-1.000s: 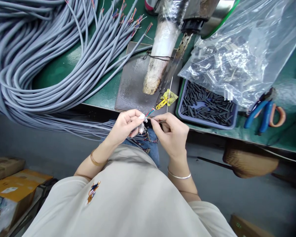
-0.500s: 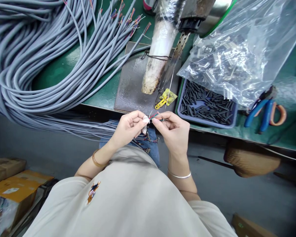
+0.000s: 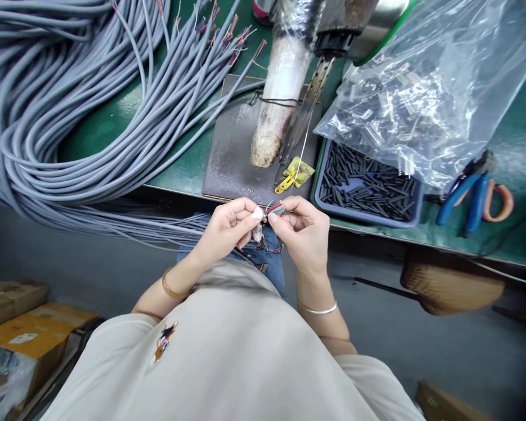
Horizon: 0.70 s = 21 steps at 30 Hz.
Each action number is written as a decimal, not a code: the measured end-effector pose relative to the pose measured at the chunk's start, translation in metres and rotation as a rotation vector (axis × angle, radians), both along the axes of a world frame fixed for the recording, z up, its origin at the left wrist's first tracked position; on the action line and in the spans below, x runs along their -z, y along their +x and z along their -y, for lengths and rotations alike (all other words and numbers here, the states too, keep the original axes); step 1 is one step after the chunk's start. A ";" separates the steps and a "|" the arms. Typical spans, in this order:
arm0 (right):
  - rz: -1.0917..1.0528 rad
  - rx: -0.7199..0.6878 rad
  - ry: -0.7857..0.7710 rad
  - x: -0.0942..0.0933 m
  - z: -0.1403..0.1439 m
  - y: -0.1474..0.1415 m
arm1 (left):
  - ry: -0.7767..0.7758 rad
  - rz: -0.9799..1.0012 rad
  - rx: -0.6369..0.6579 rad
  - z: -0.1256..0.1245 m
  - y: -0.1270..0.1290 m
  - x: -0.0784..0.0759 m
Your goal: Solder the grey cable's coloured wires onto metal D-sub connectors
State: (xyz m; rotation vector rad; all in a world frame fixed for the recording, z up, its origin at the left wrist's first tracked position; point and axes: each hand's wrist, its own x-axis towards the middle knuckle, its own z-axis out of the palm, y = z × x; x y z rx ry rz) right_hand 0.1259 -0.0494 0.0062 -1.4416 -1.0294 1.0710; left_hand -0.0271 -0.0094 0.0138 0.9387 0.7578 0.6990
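Thin coloured wires (image 3: pixel 277 207), red and green among them, stick up between my two hands, just in front of the bench edge. My left hand (image 3: pixel 234 225) pinches the lower end of the wires between thumb and forefinger, with something white wrapped about its fingertips. Close beside it, my right hand (image 3: pixel 305 228) is closed, its thumb and forefinger on the same wires. Below my fingers, wires with small dark connector ends (image 3: pixel 267 248) hang over blue trousers. Grey cables (image 3: pixel 175 225) run in from the left toward my left hand. My fingers hide the exact gripping points.
A big bundle of grey cables (image 3: pixel 30 117) covers the bench's left. Beyond my hands are a dark plate (image 3: pixel 230 146), a wrapped white cylinder (image 3: pixel 280 88) and a yellow clip (image 3: pixel 286 183). Rightward lie a tray of black tubes (image 3: pixel 416 213), a bag of connectors (image 3: pixel 394 99) and pliers (image 3: pixel 477 199).
My right hand has shifted slightly left, nearer my left hand, and more of the coloured wires shows above the fingertips. My left hand has stayed nearly still.
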 end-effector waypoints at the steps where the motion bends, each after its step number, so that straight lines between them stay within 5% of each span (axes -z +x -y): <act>1: -0.039 0.001 -0.002 0.001 -0.001 0.000 | -0.004 0.006 0.003 -0.001 0.000 0.000; 10: 0.129 0.083 0.146 0.000 0.005 0.004 | 0.066 0.011 -0.031 -0.001 0.001 0.007; 21: 0.154 0.054 0.153 -0.002 0.009 0.013 | 0.188 0.029 -0.004 0.001 0.003 0.011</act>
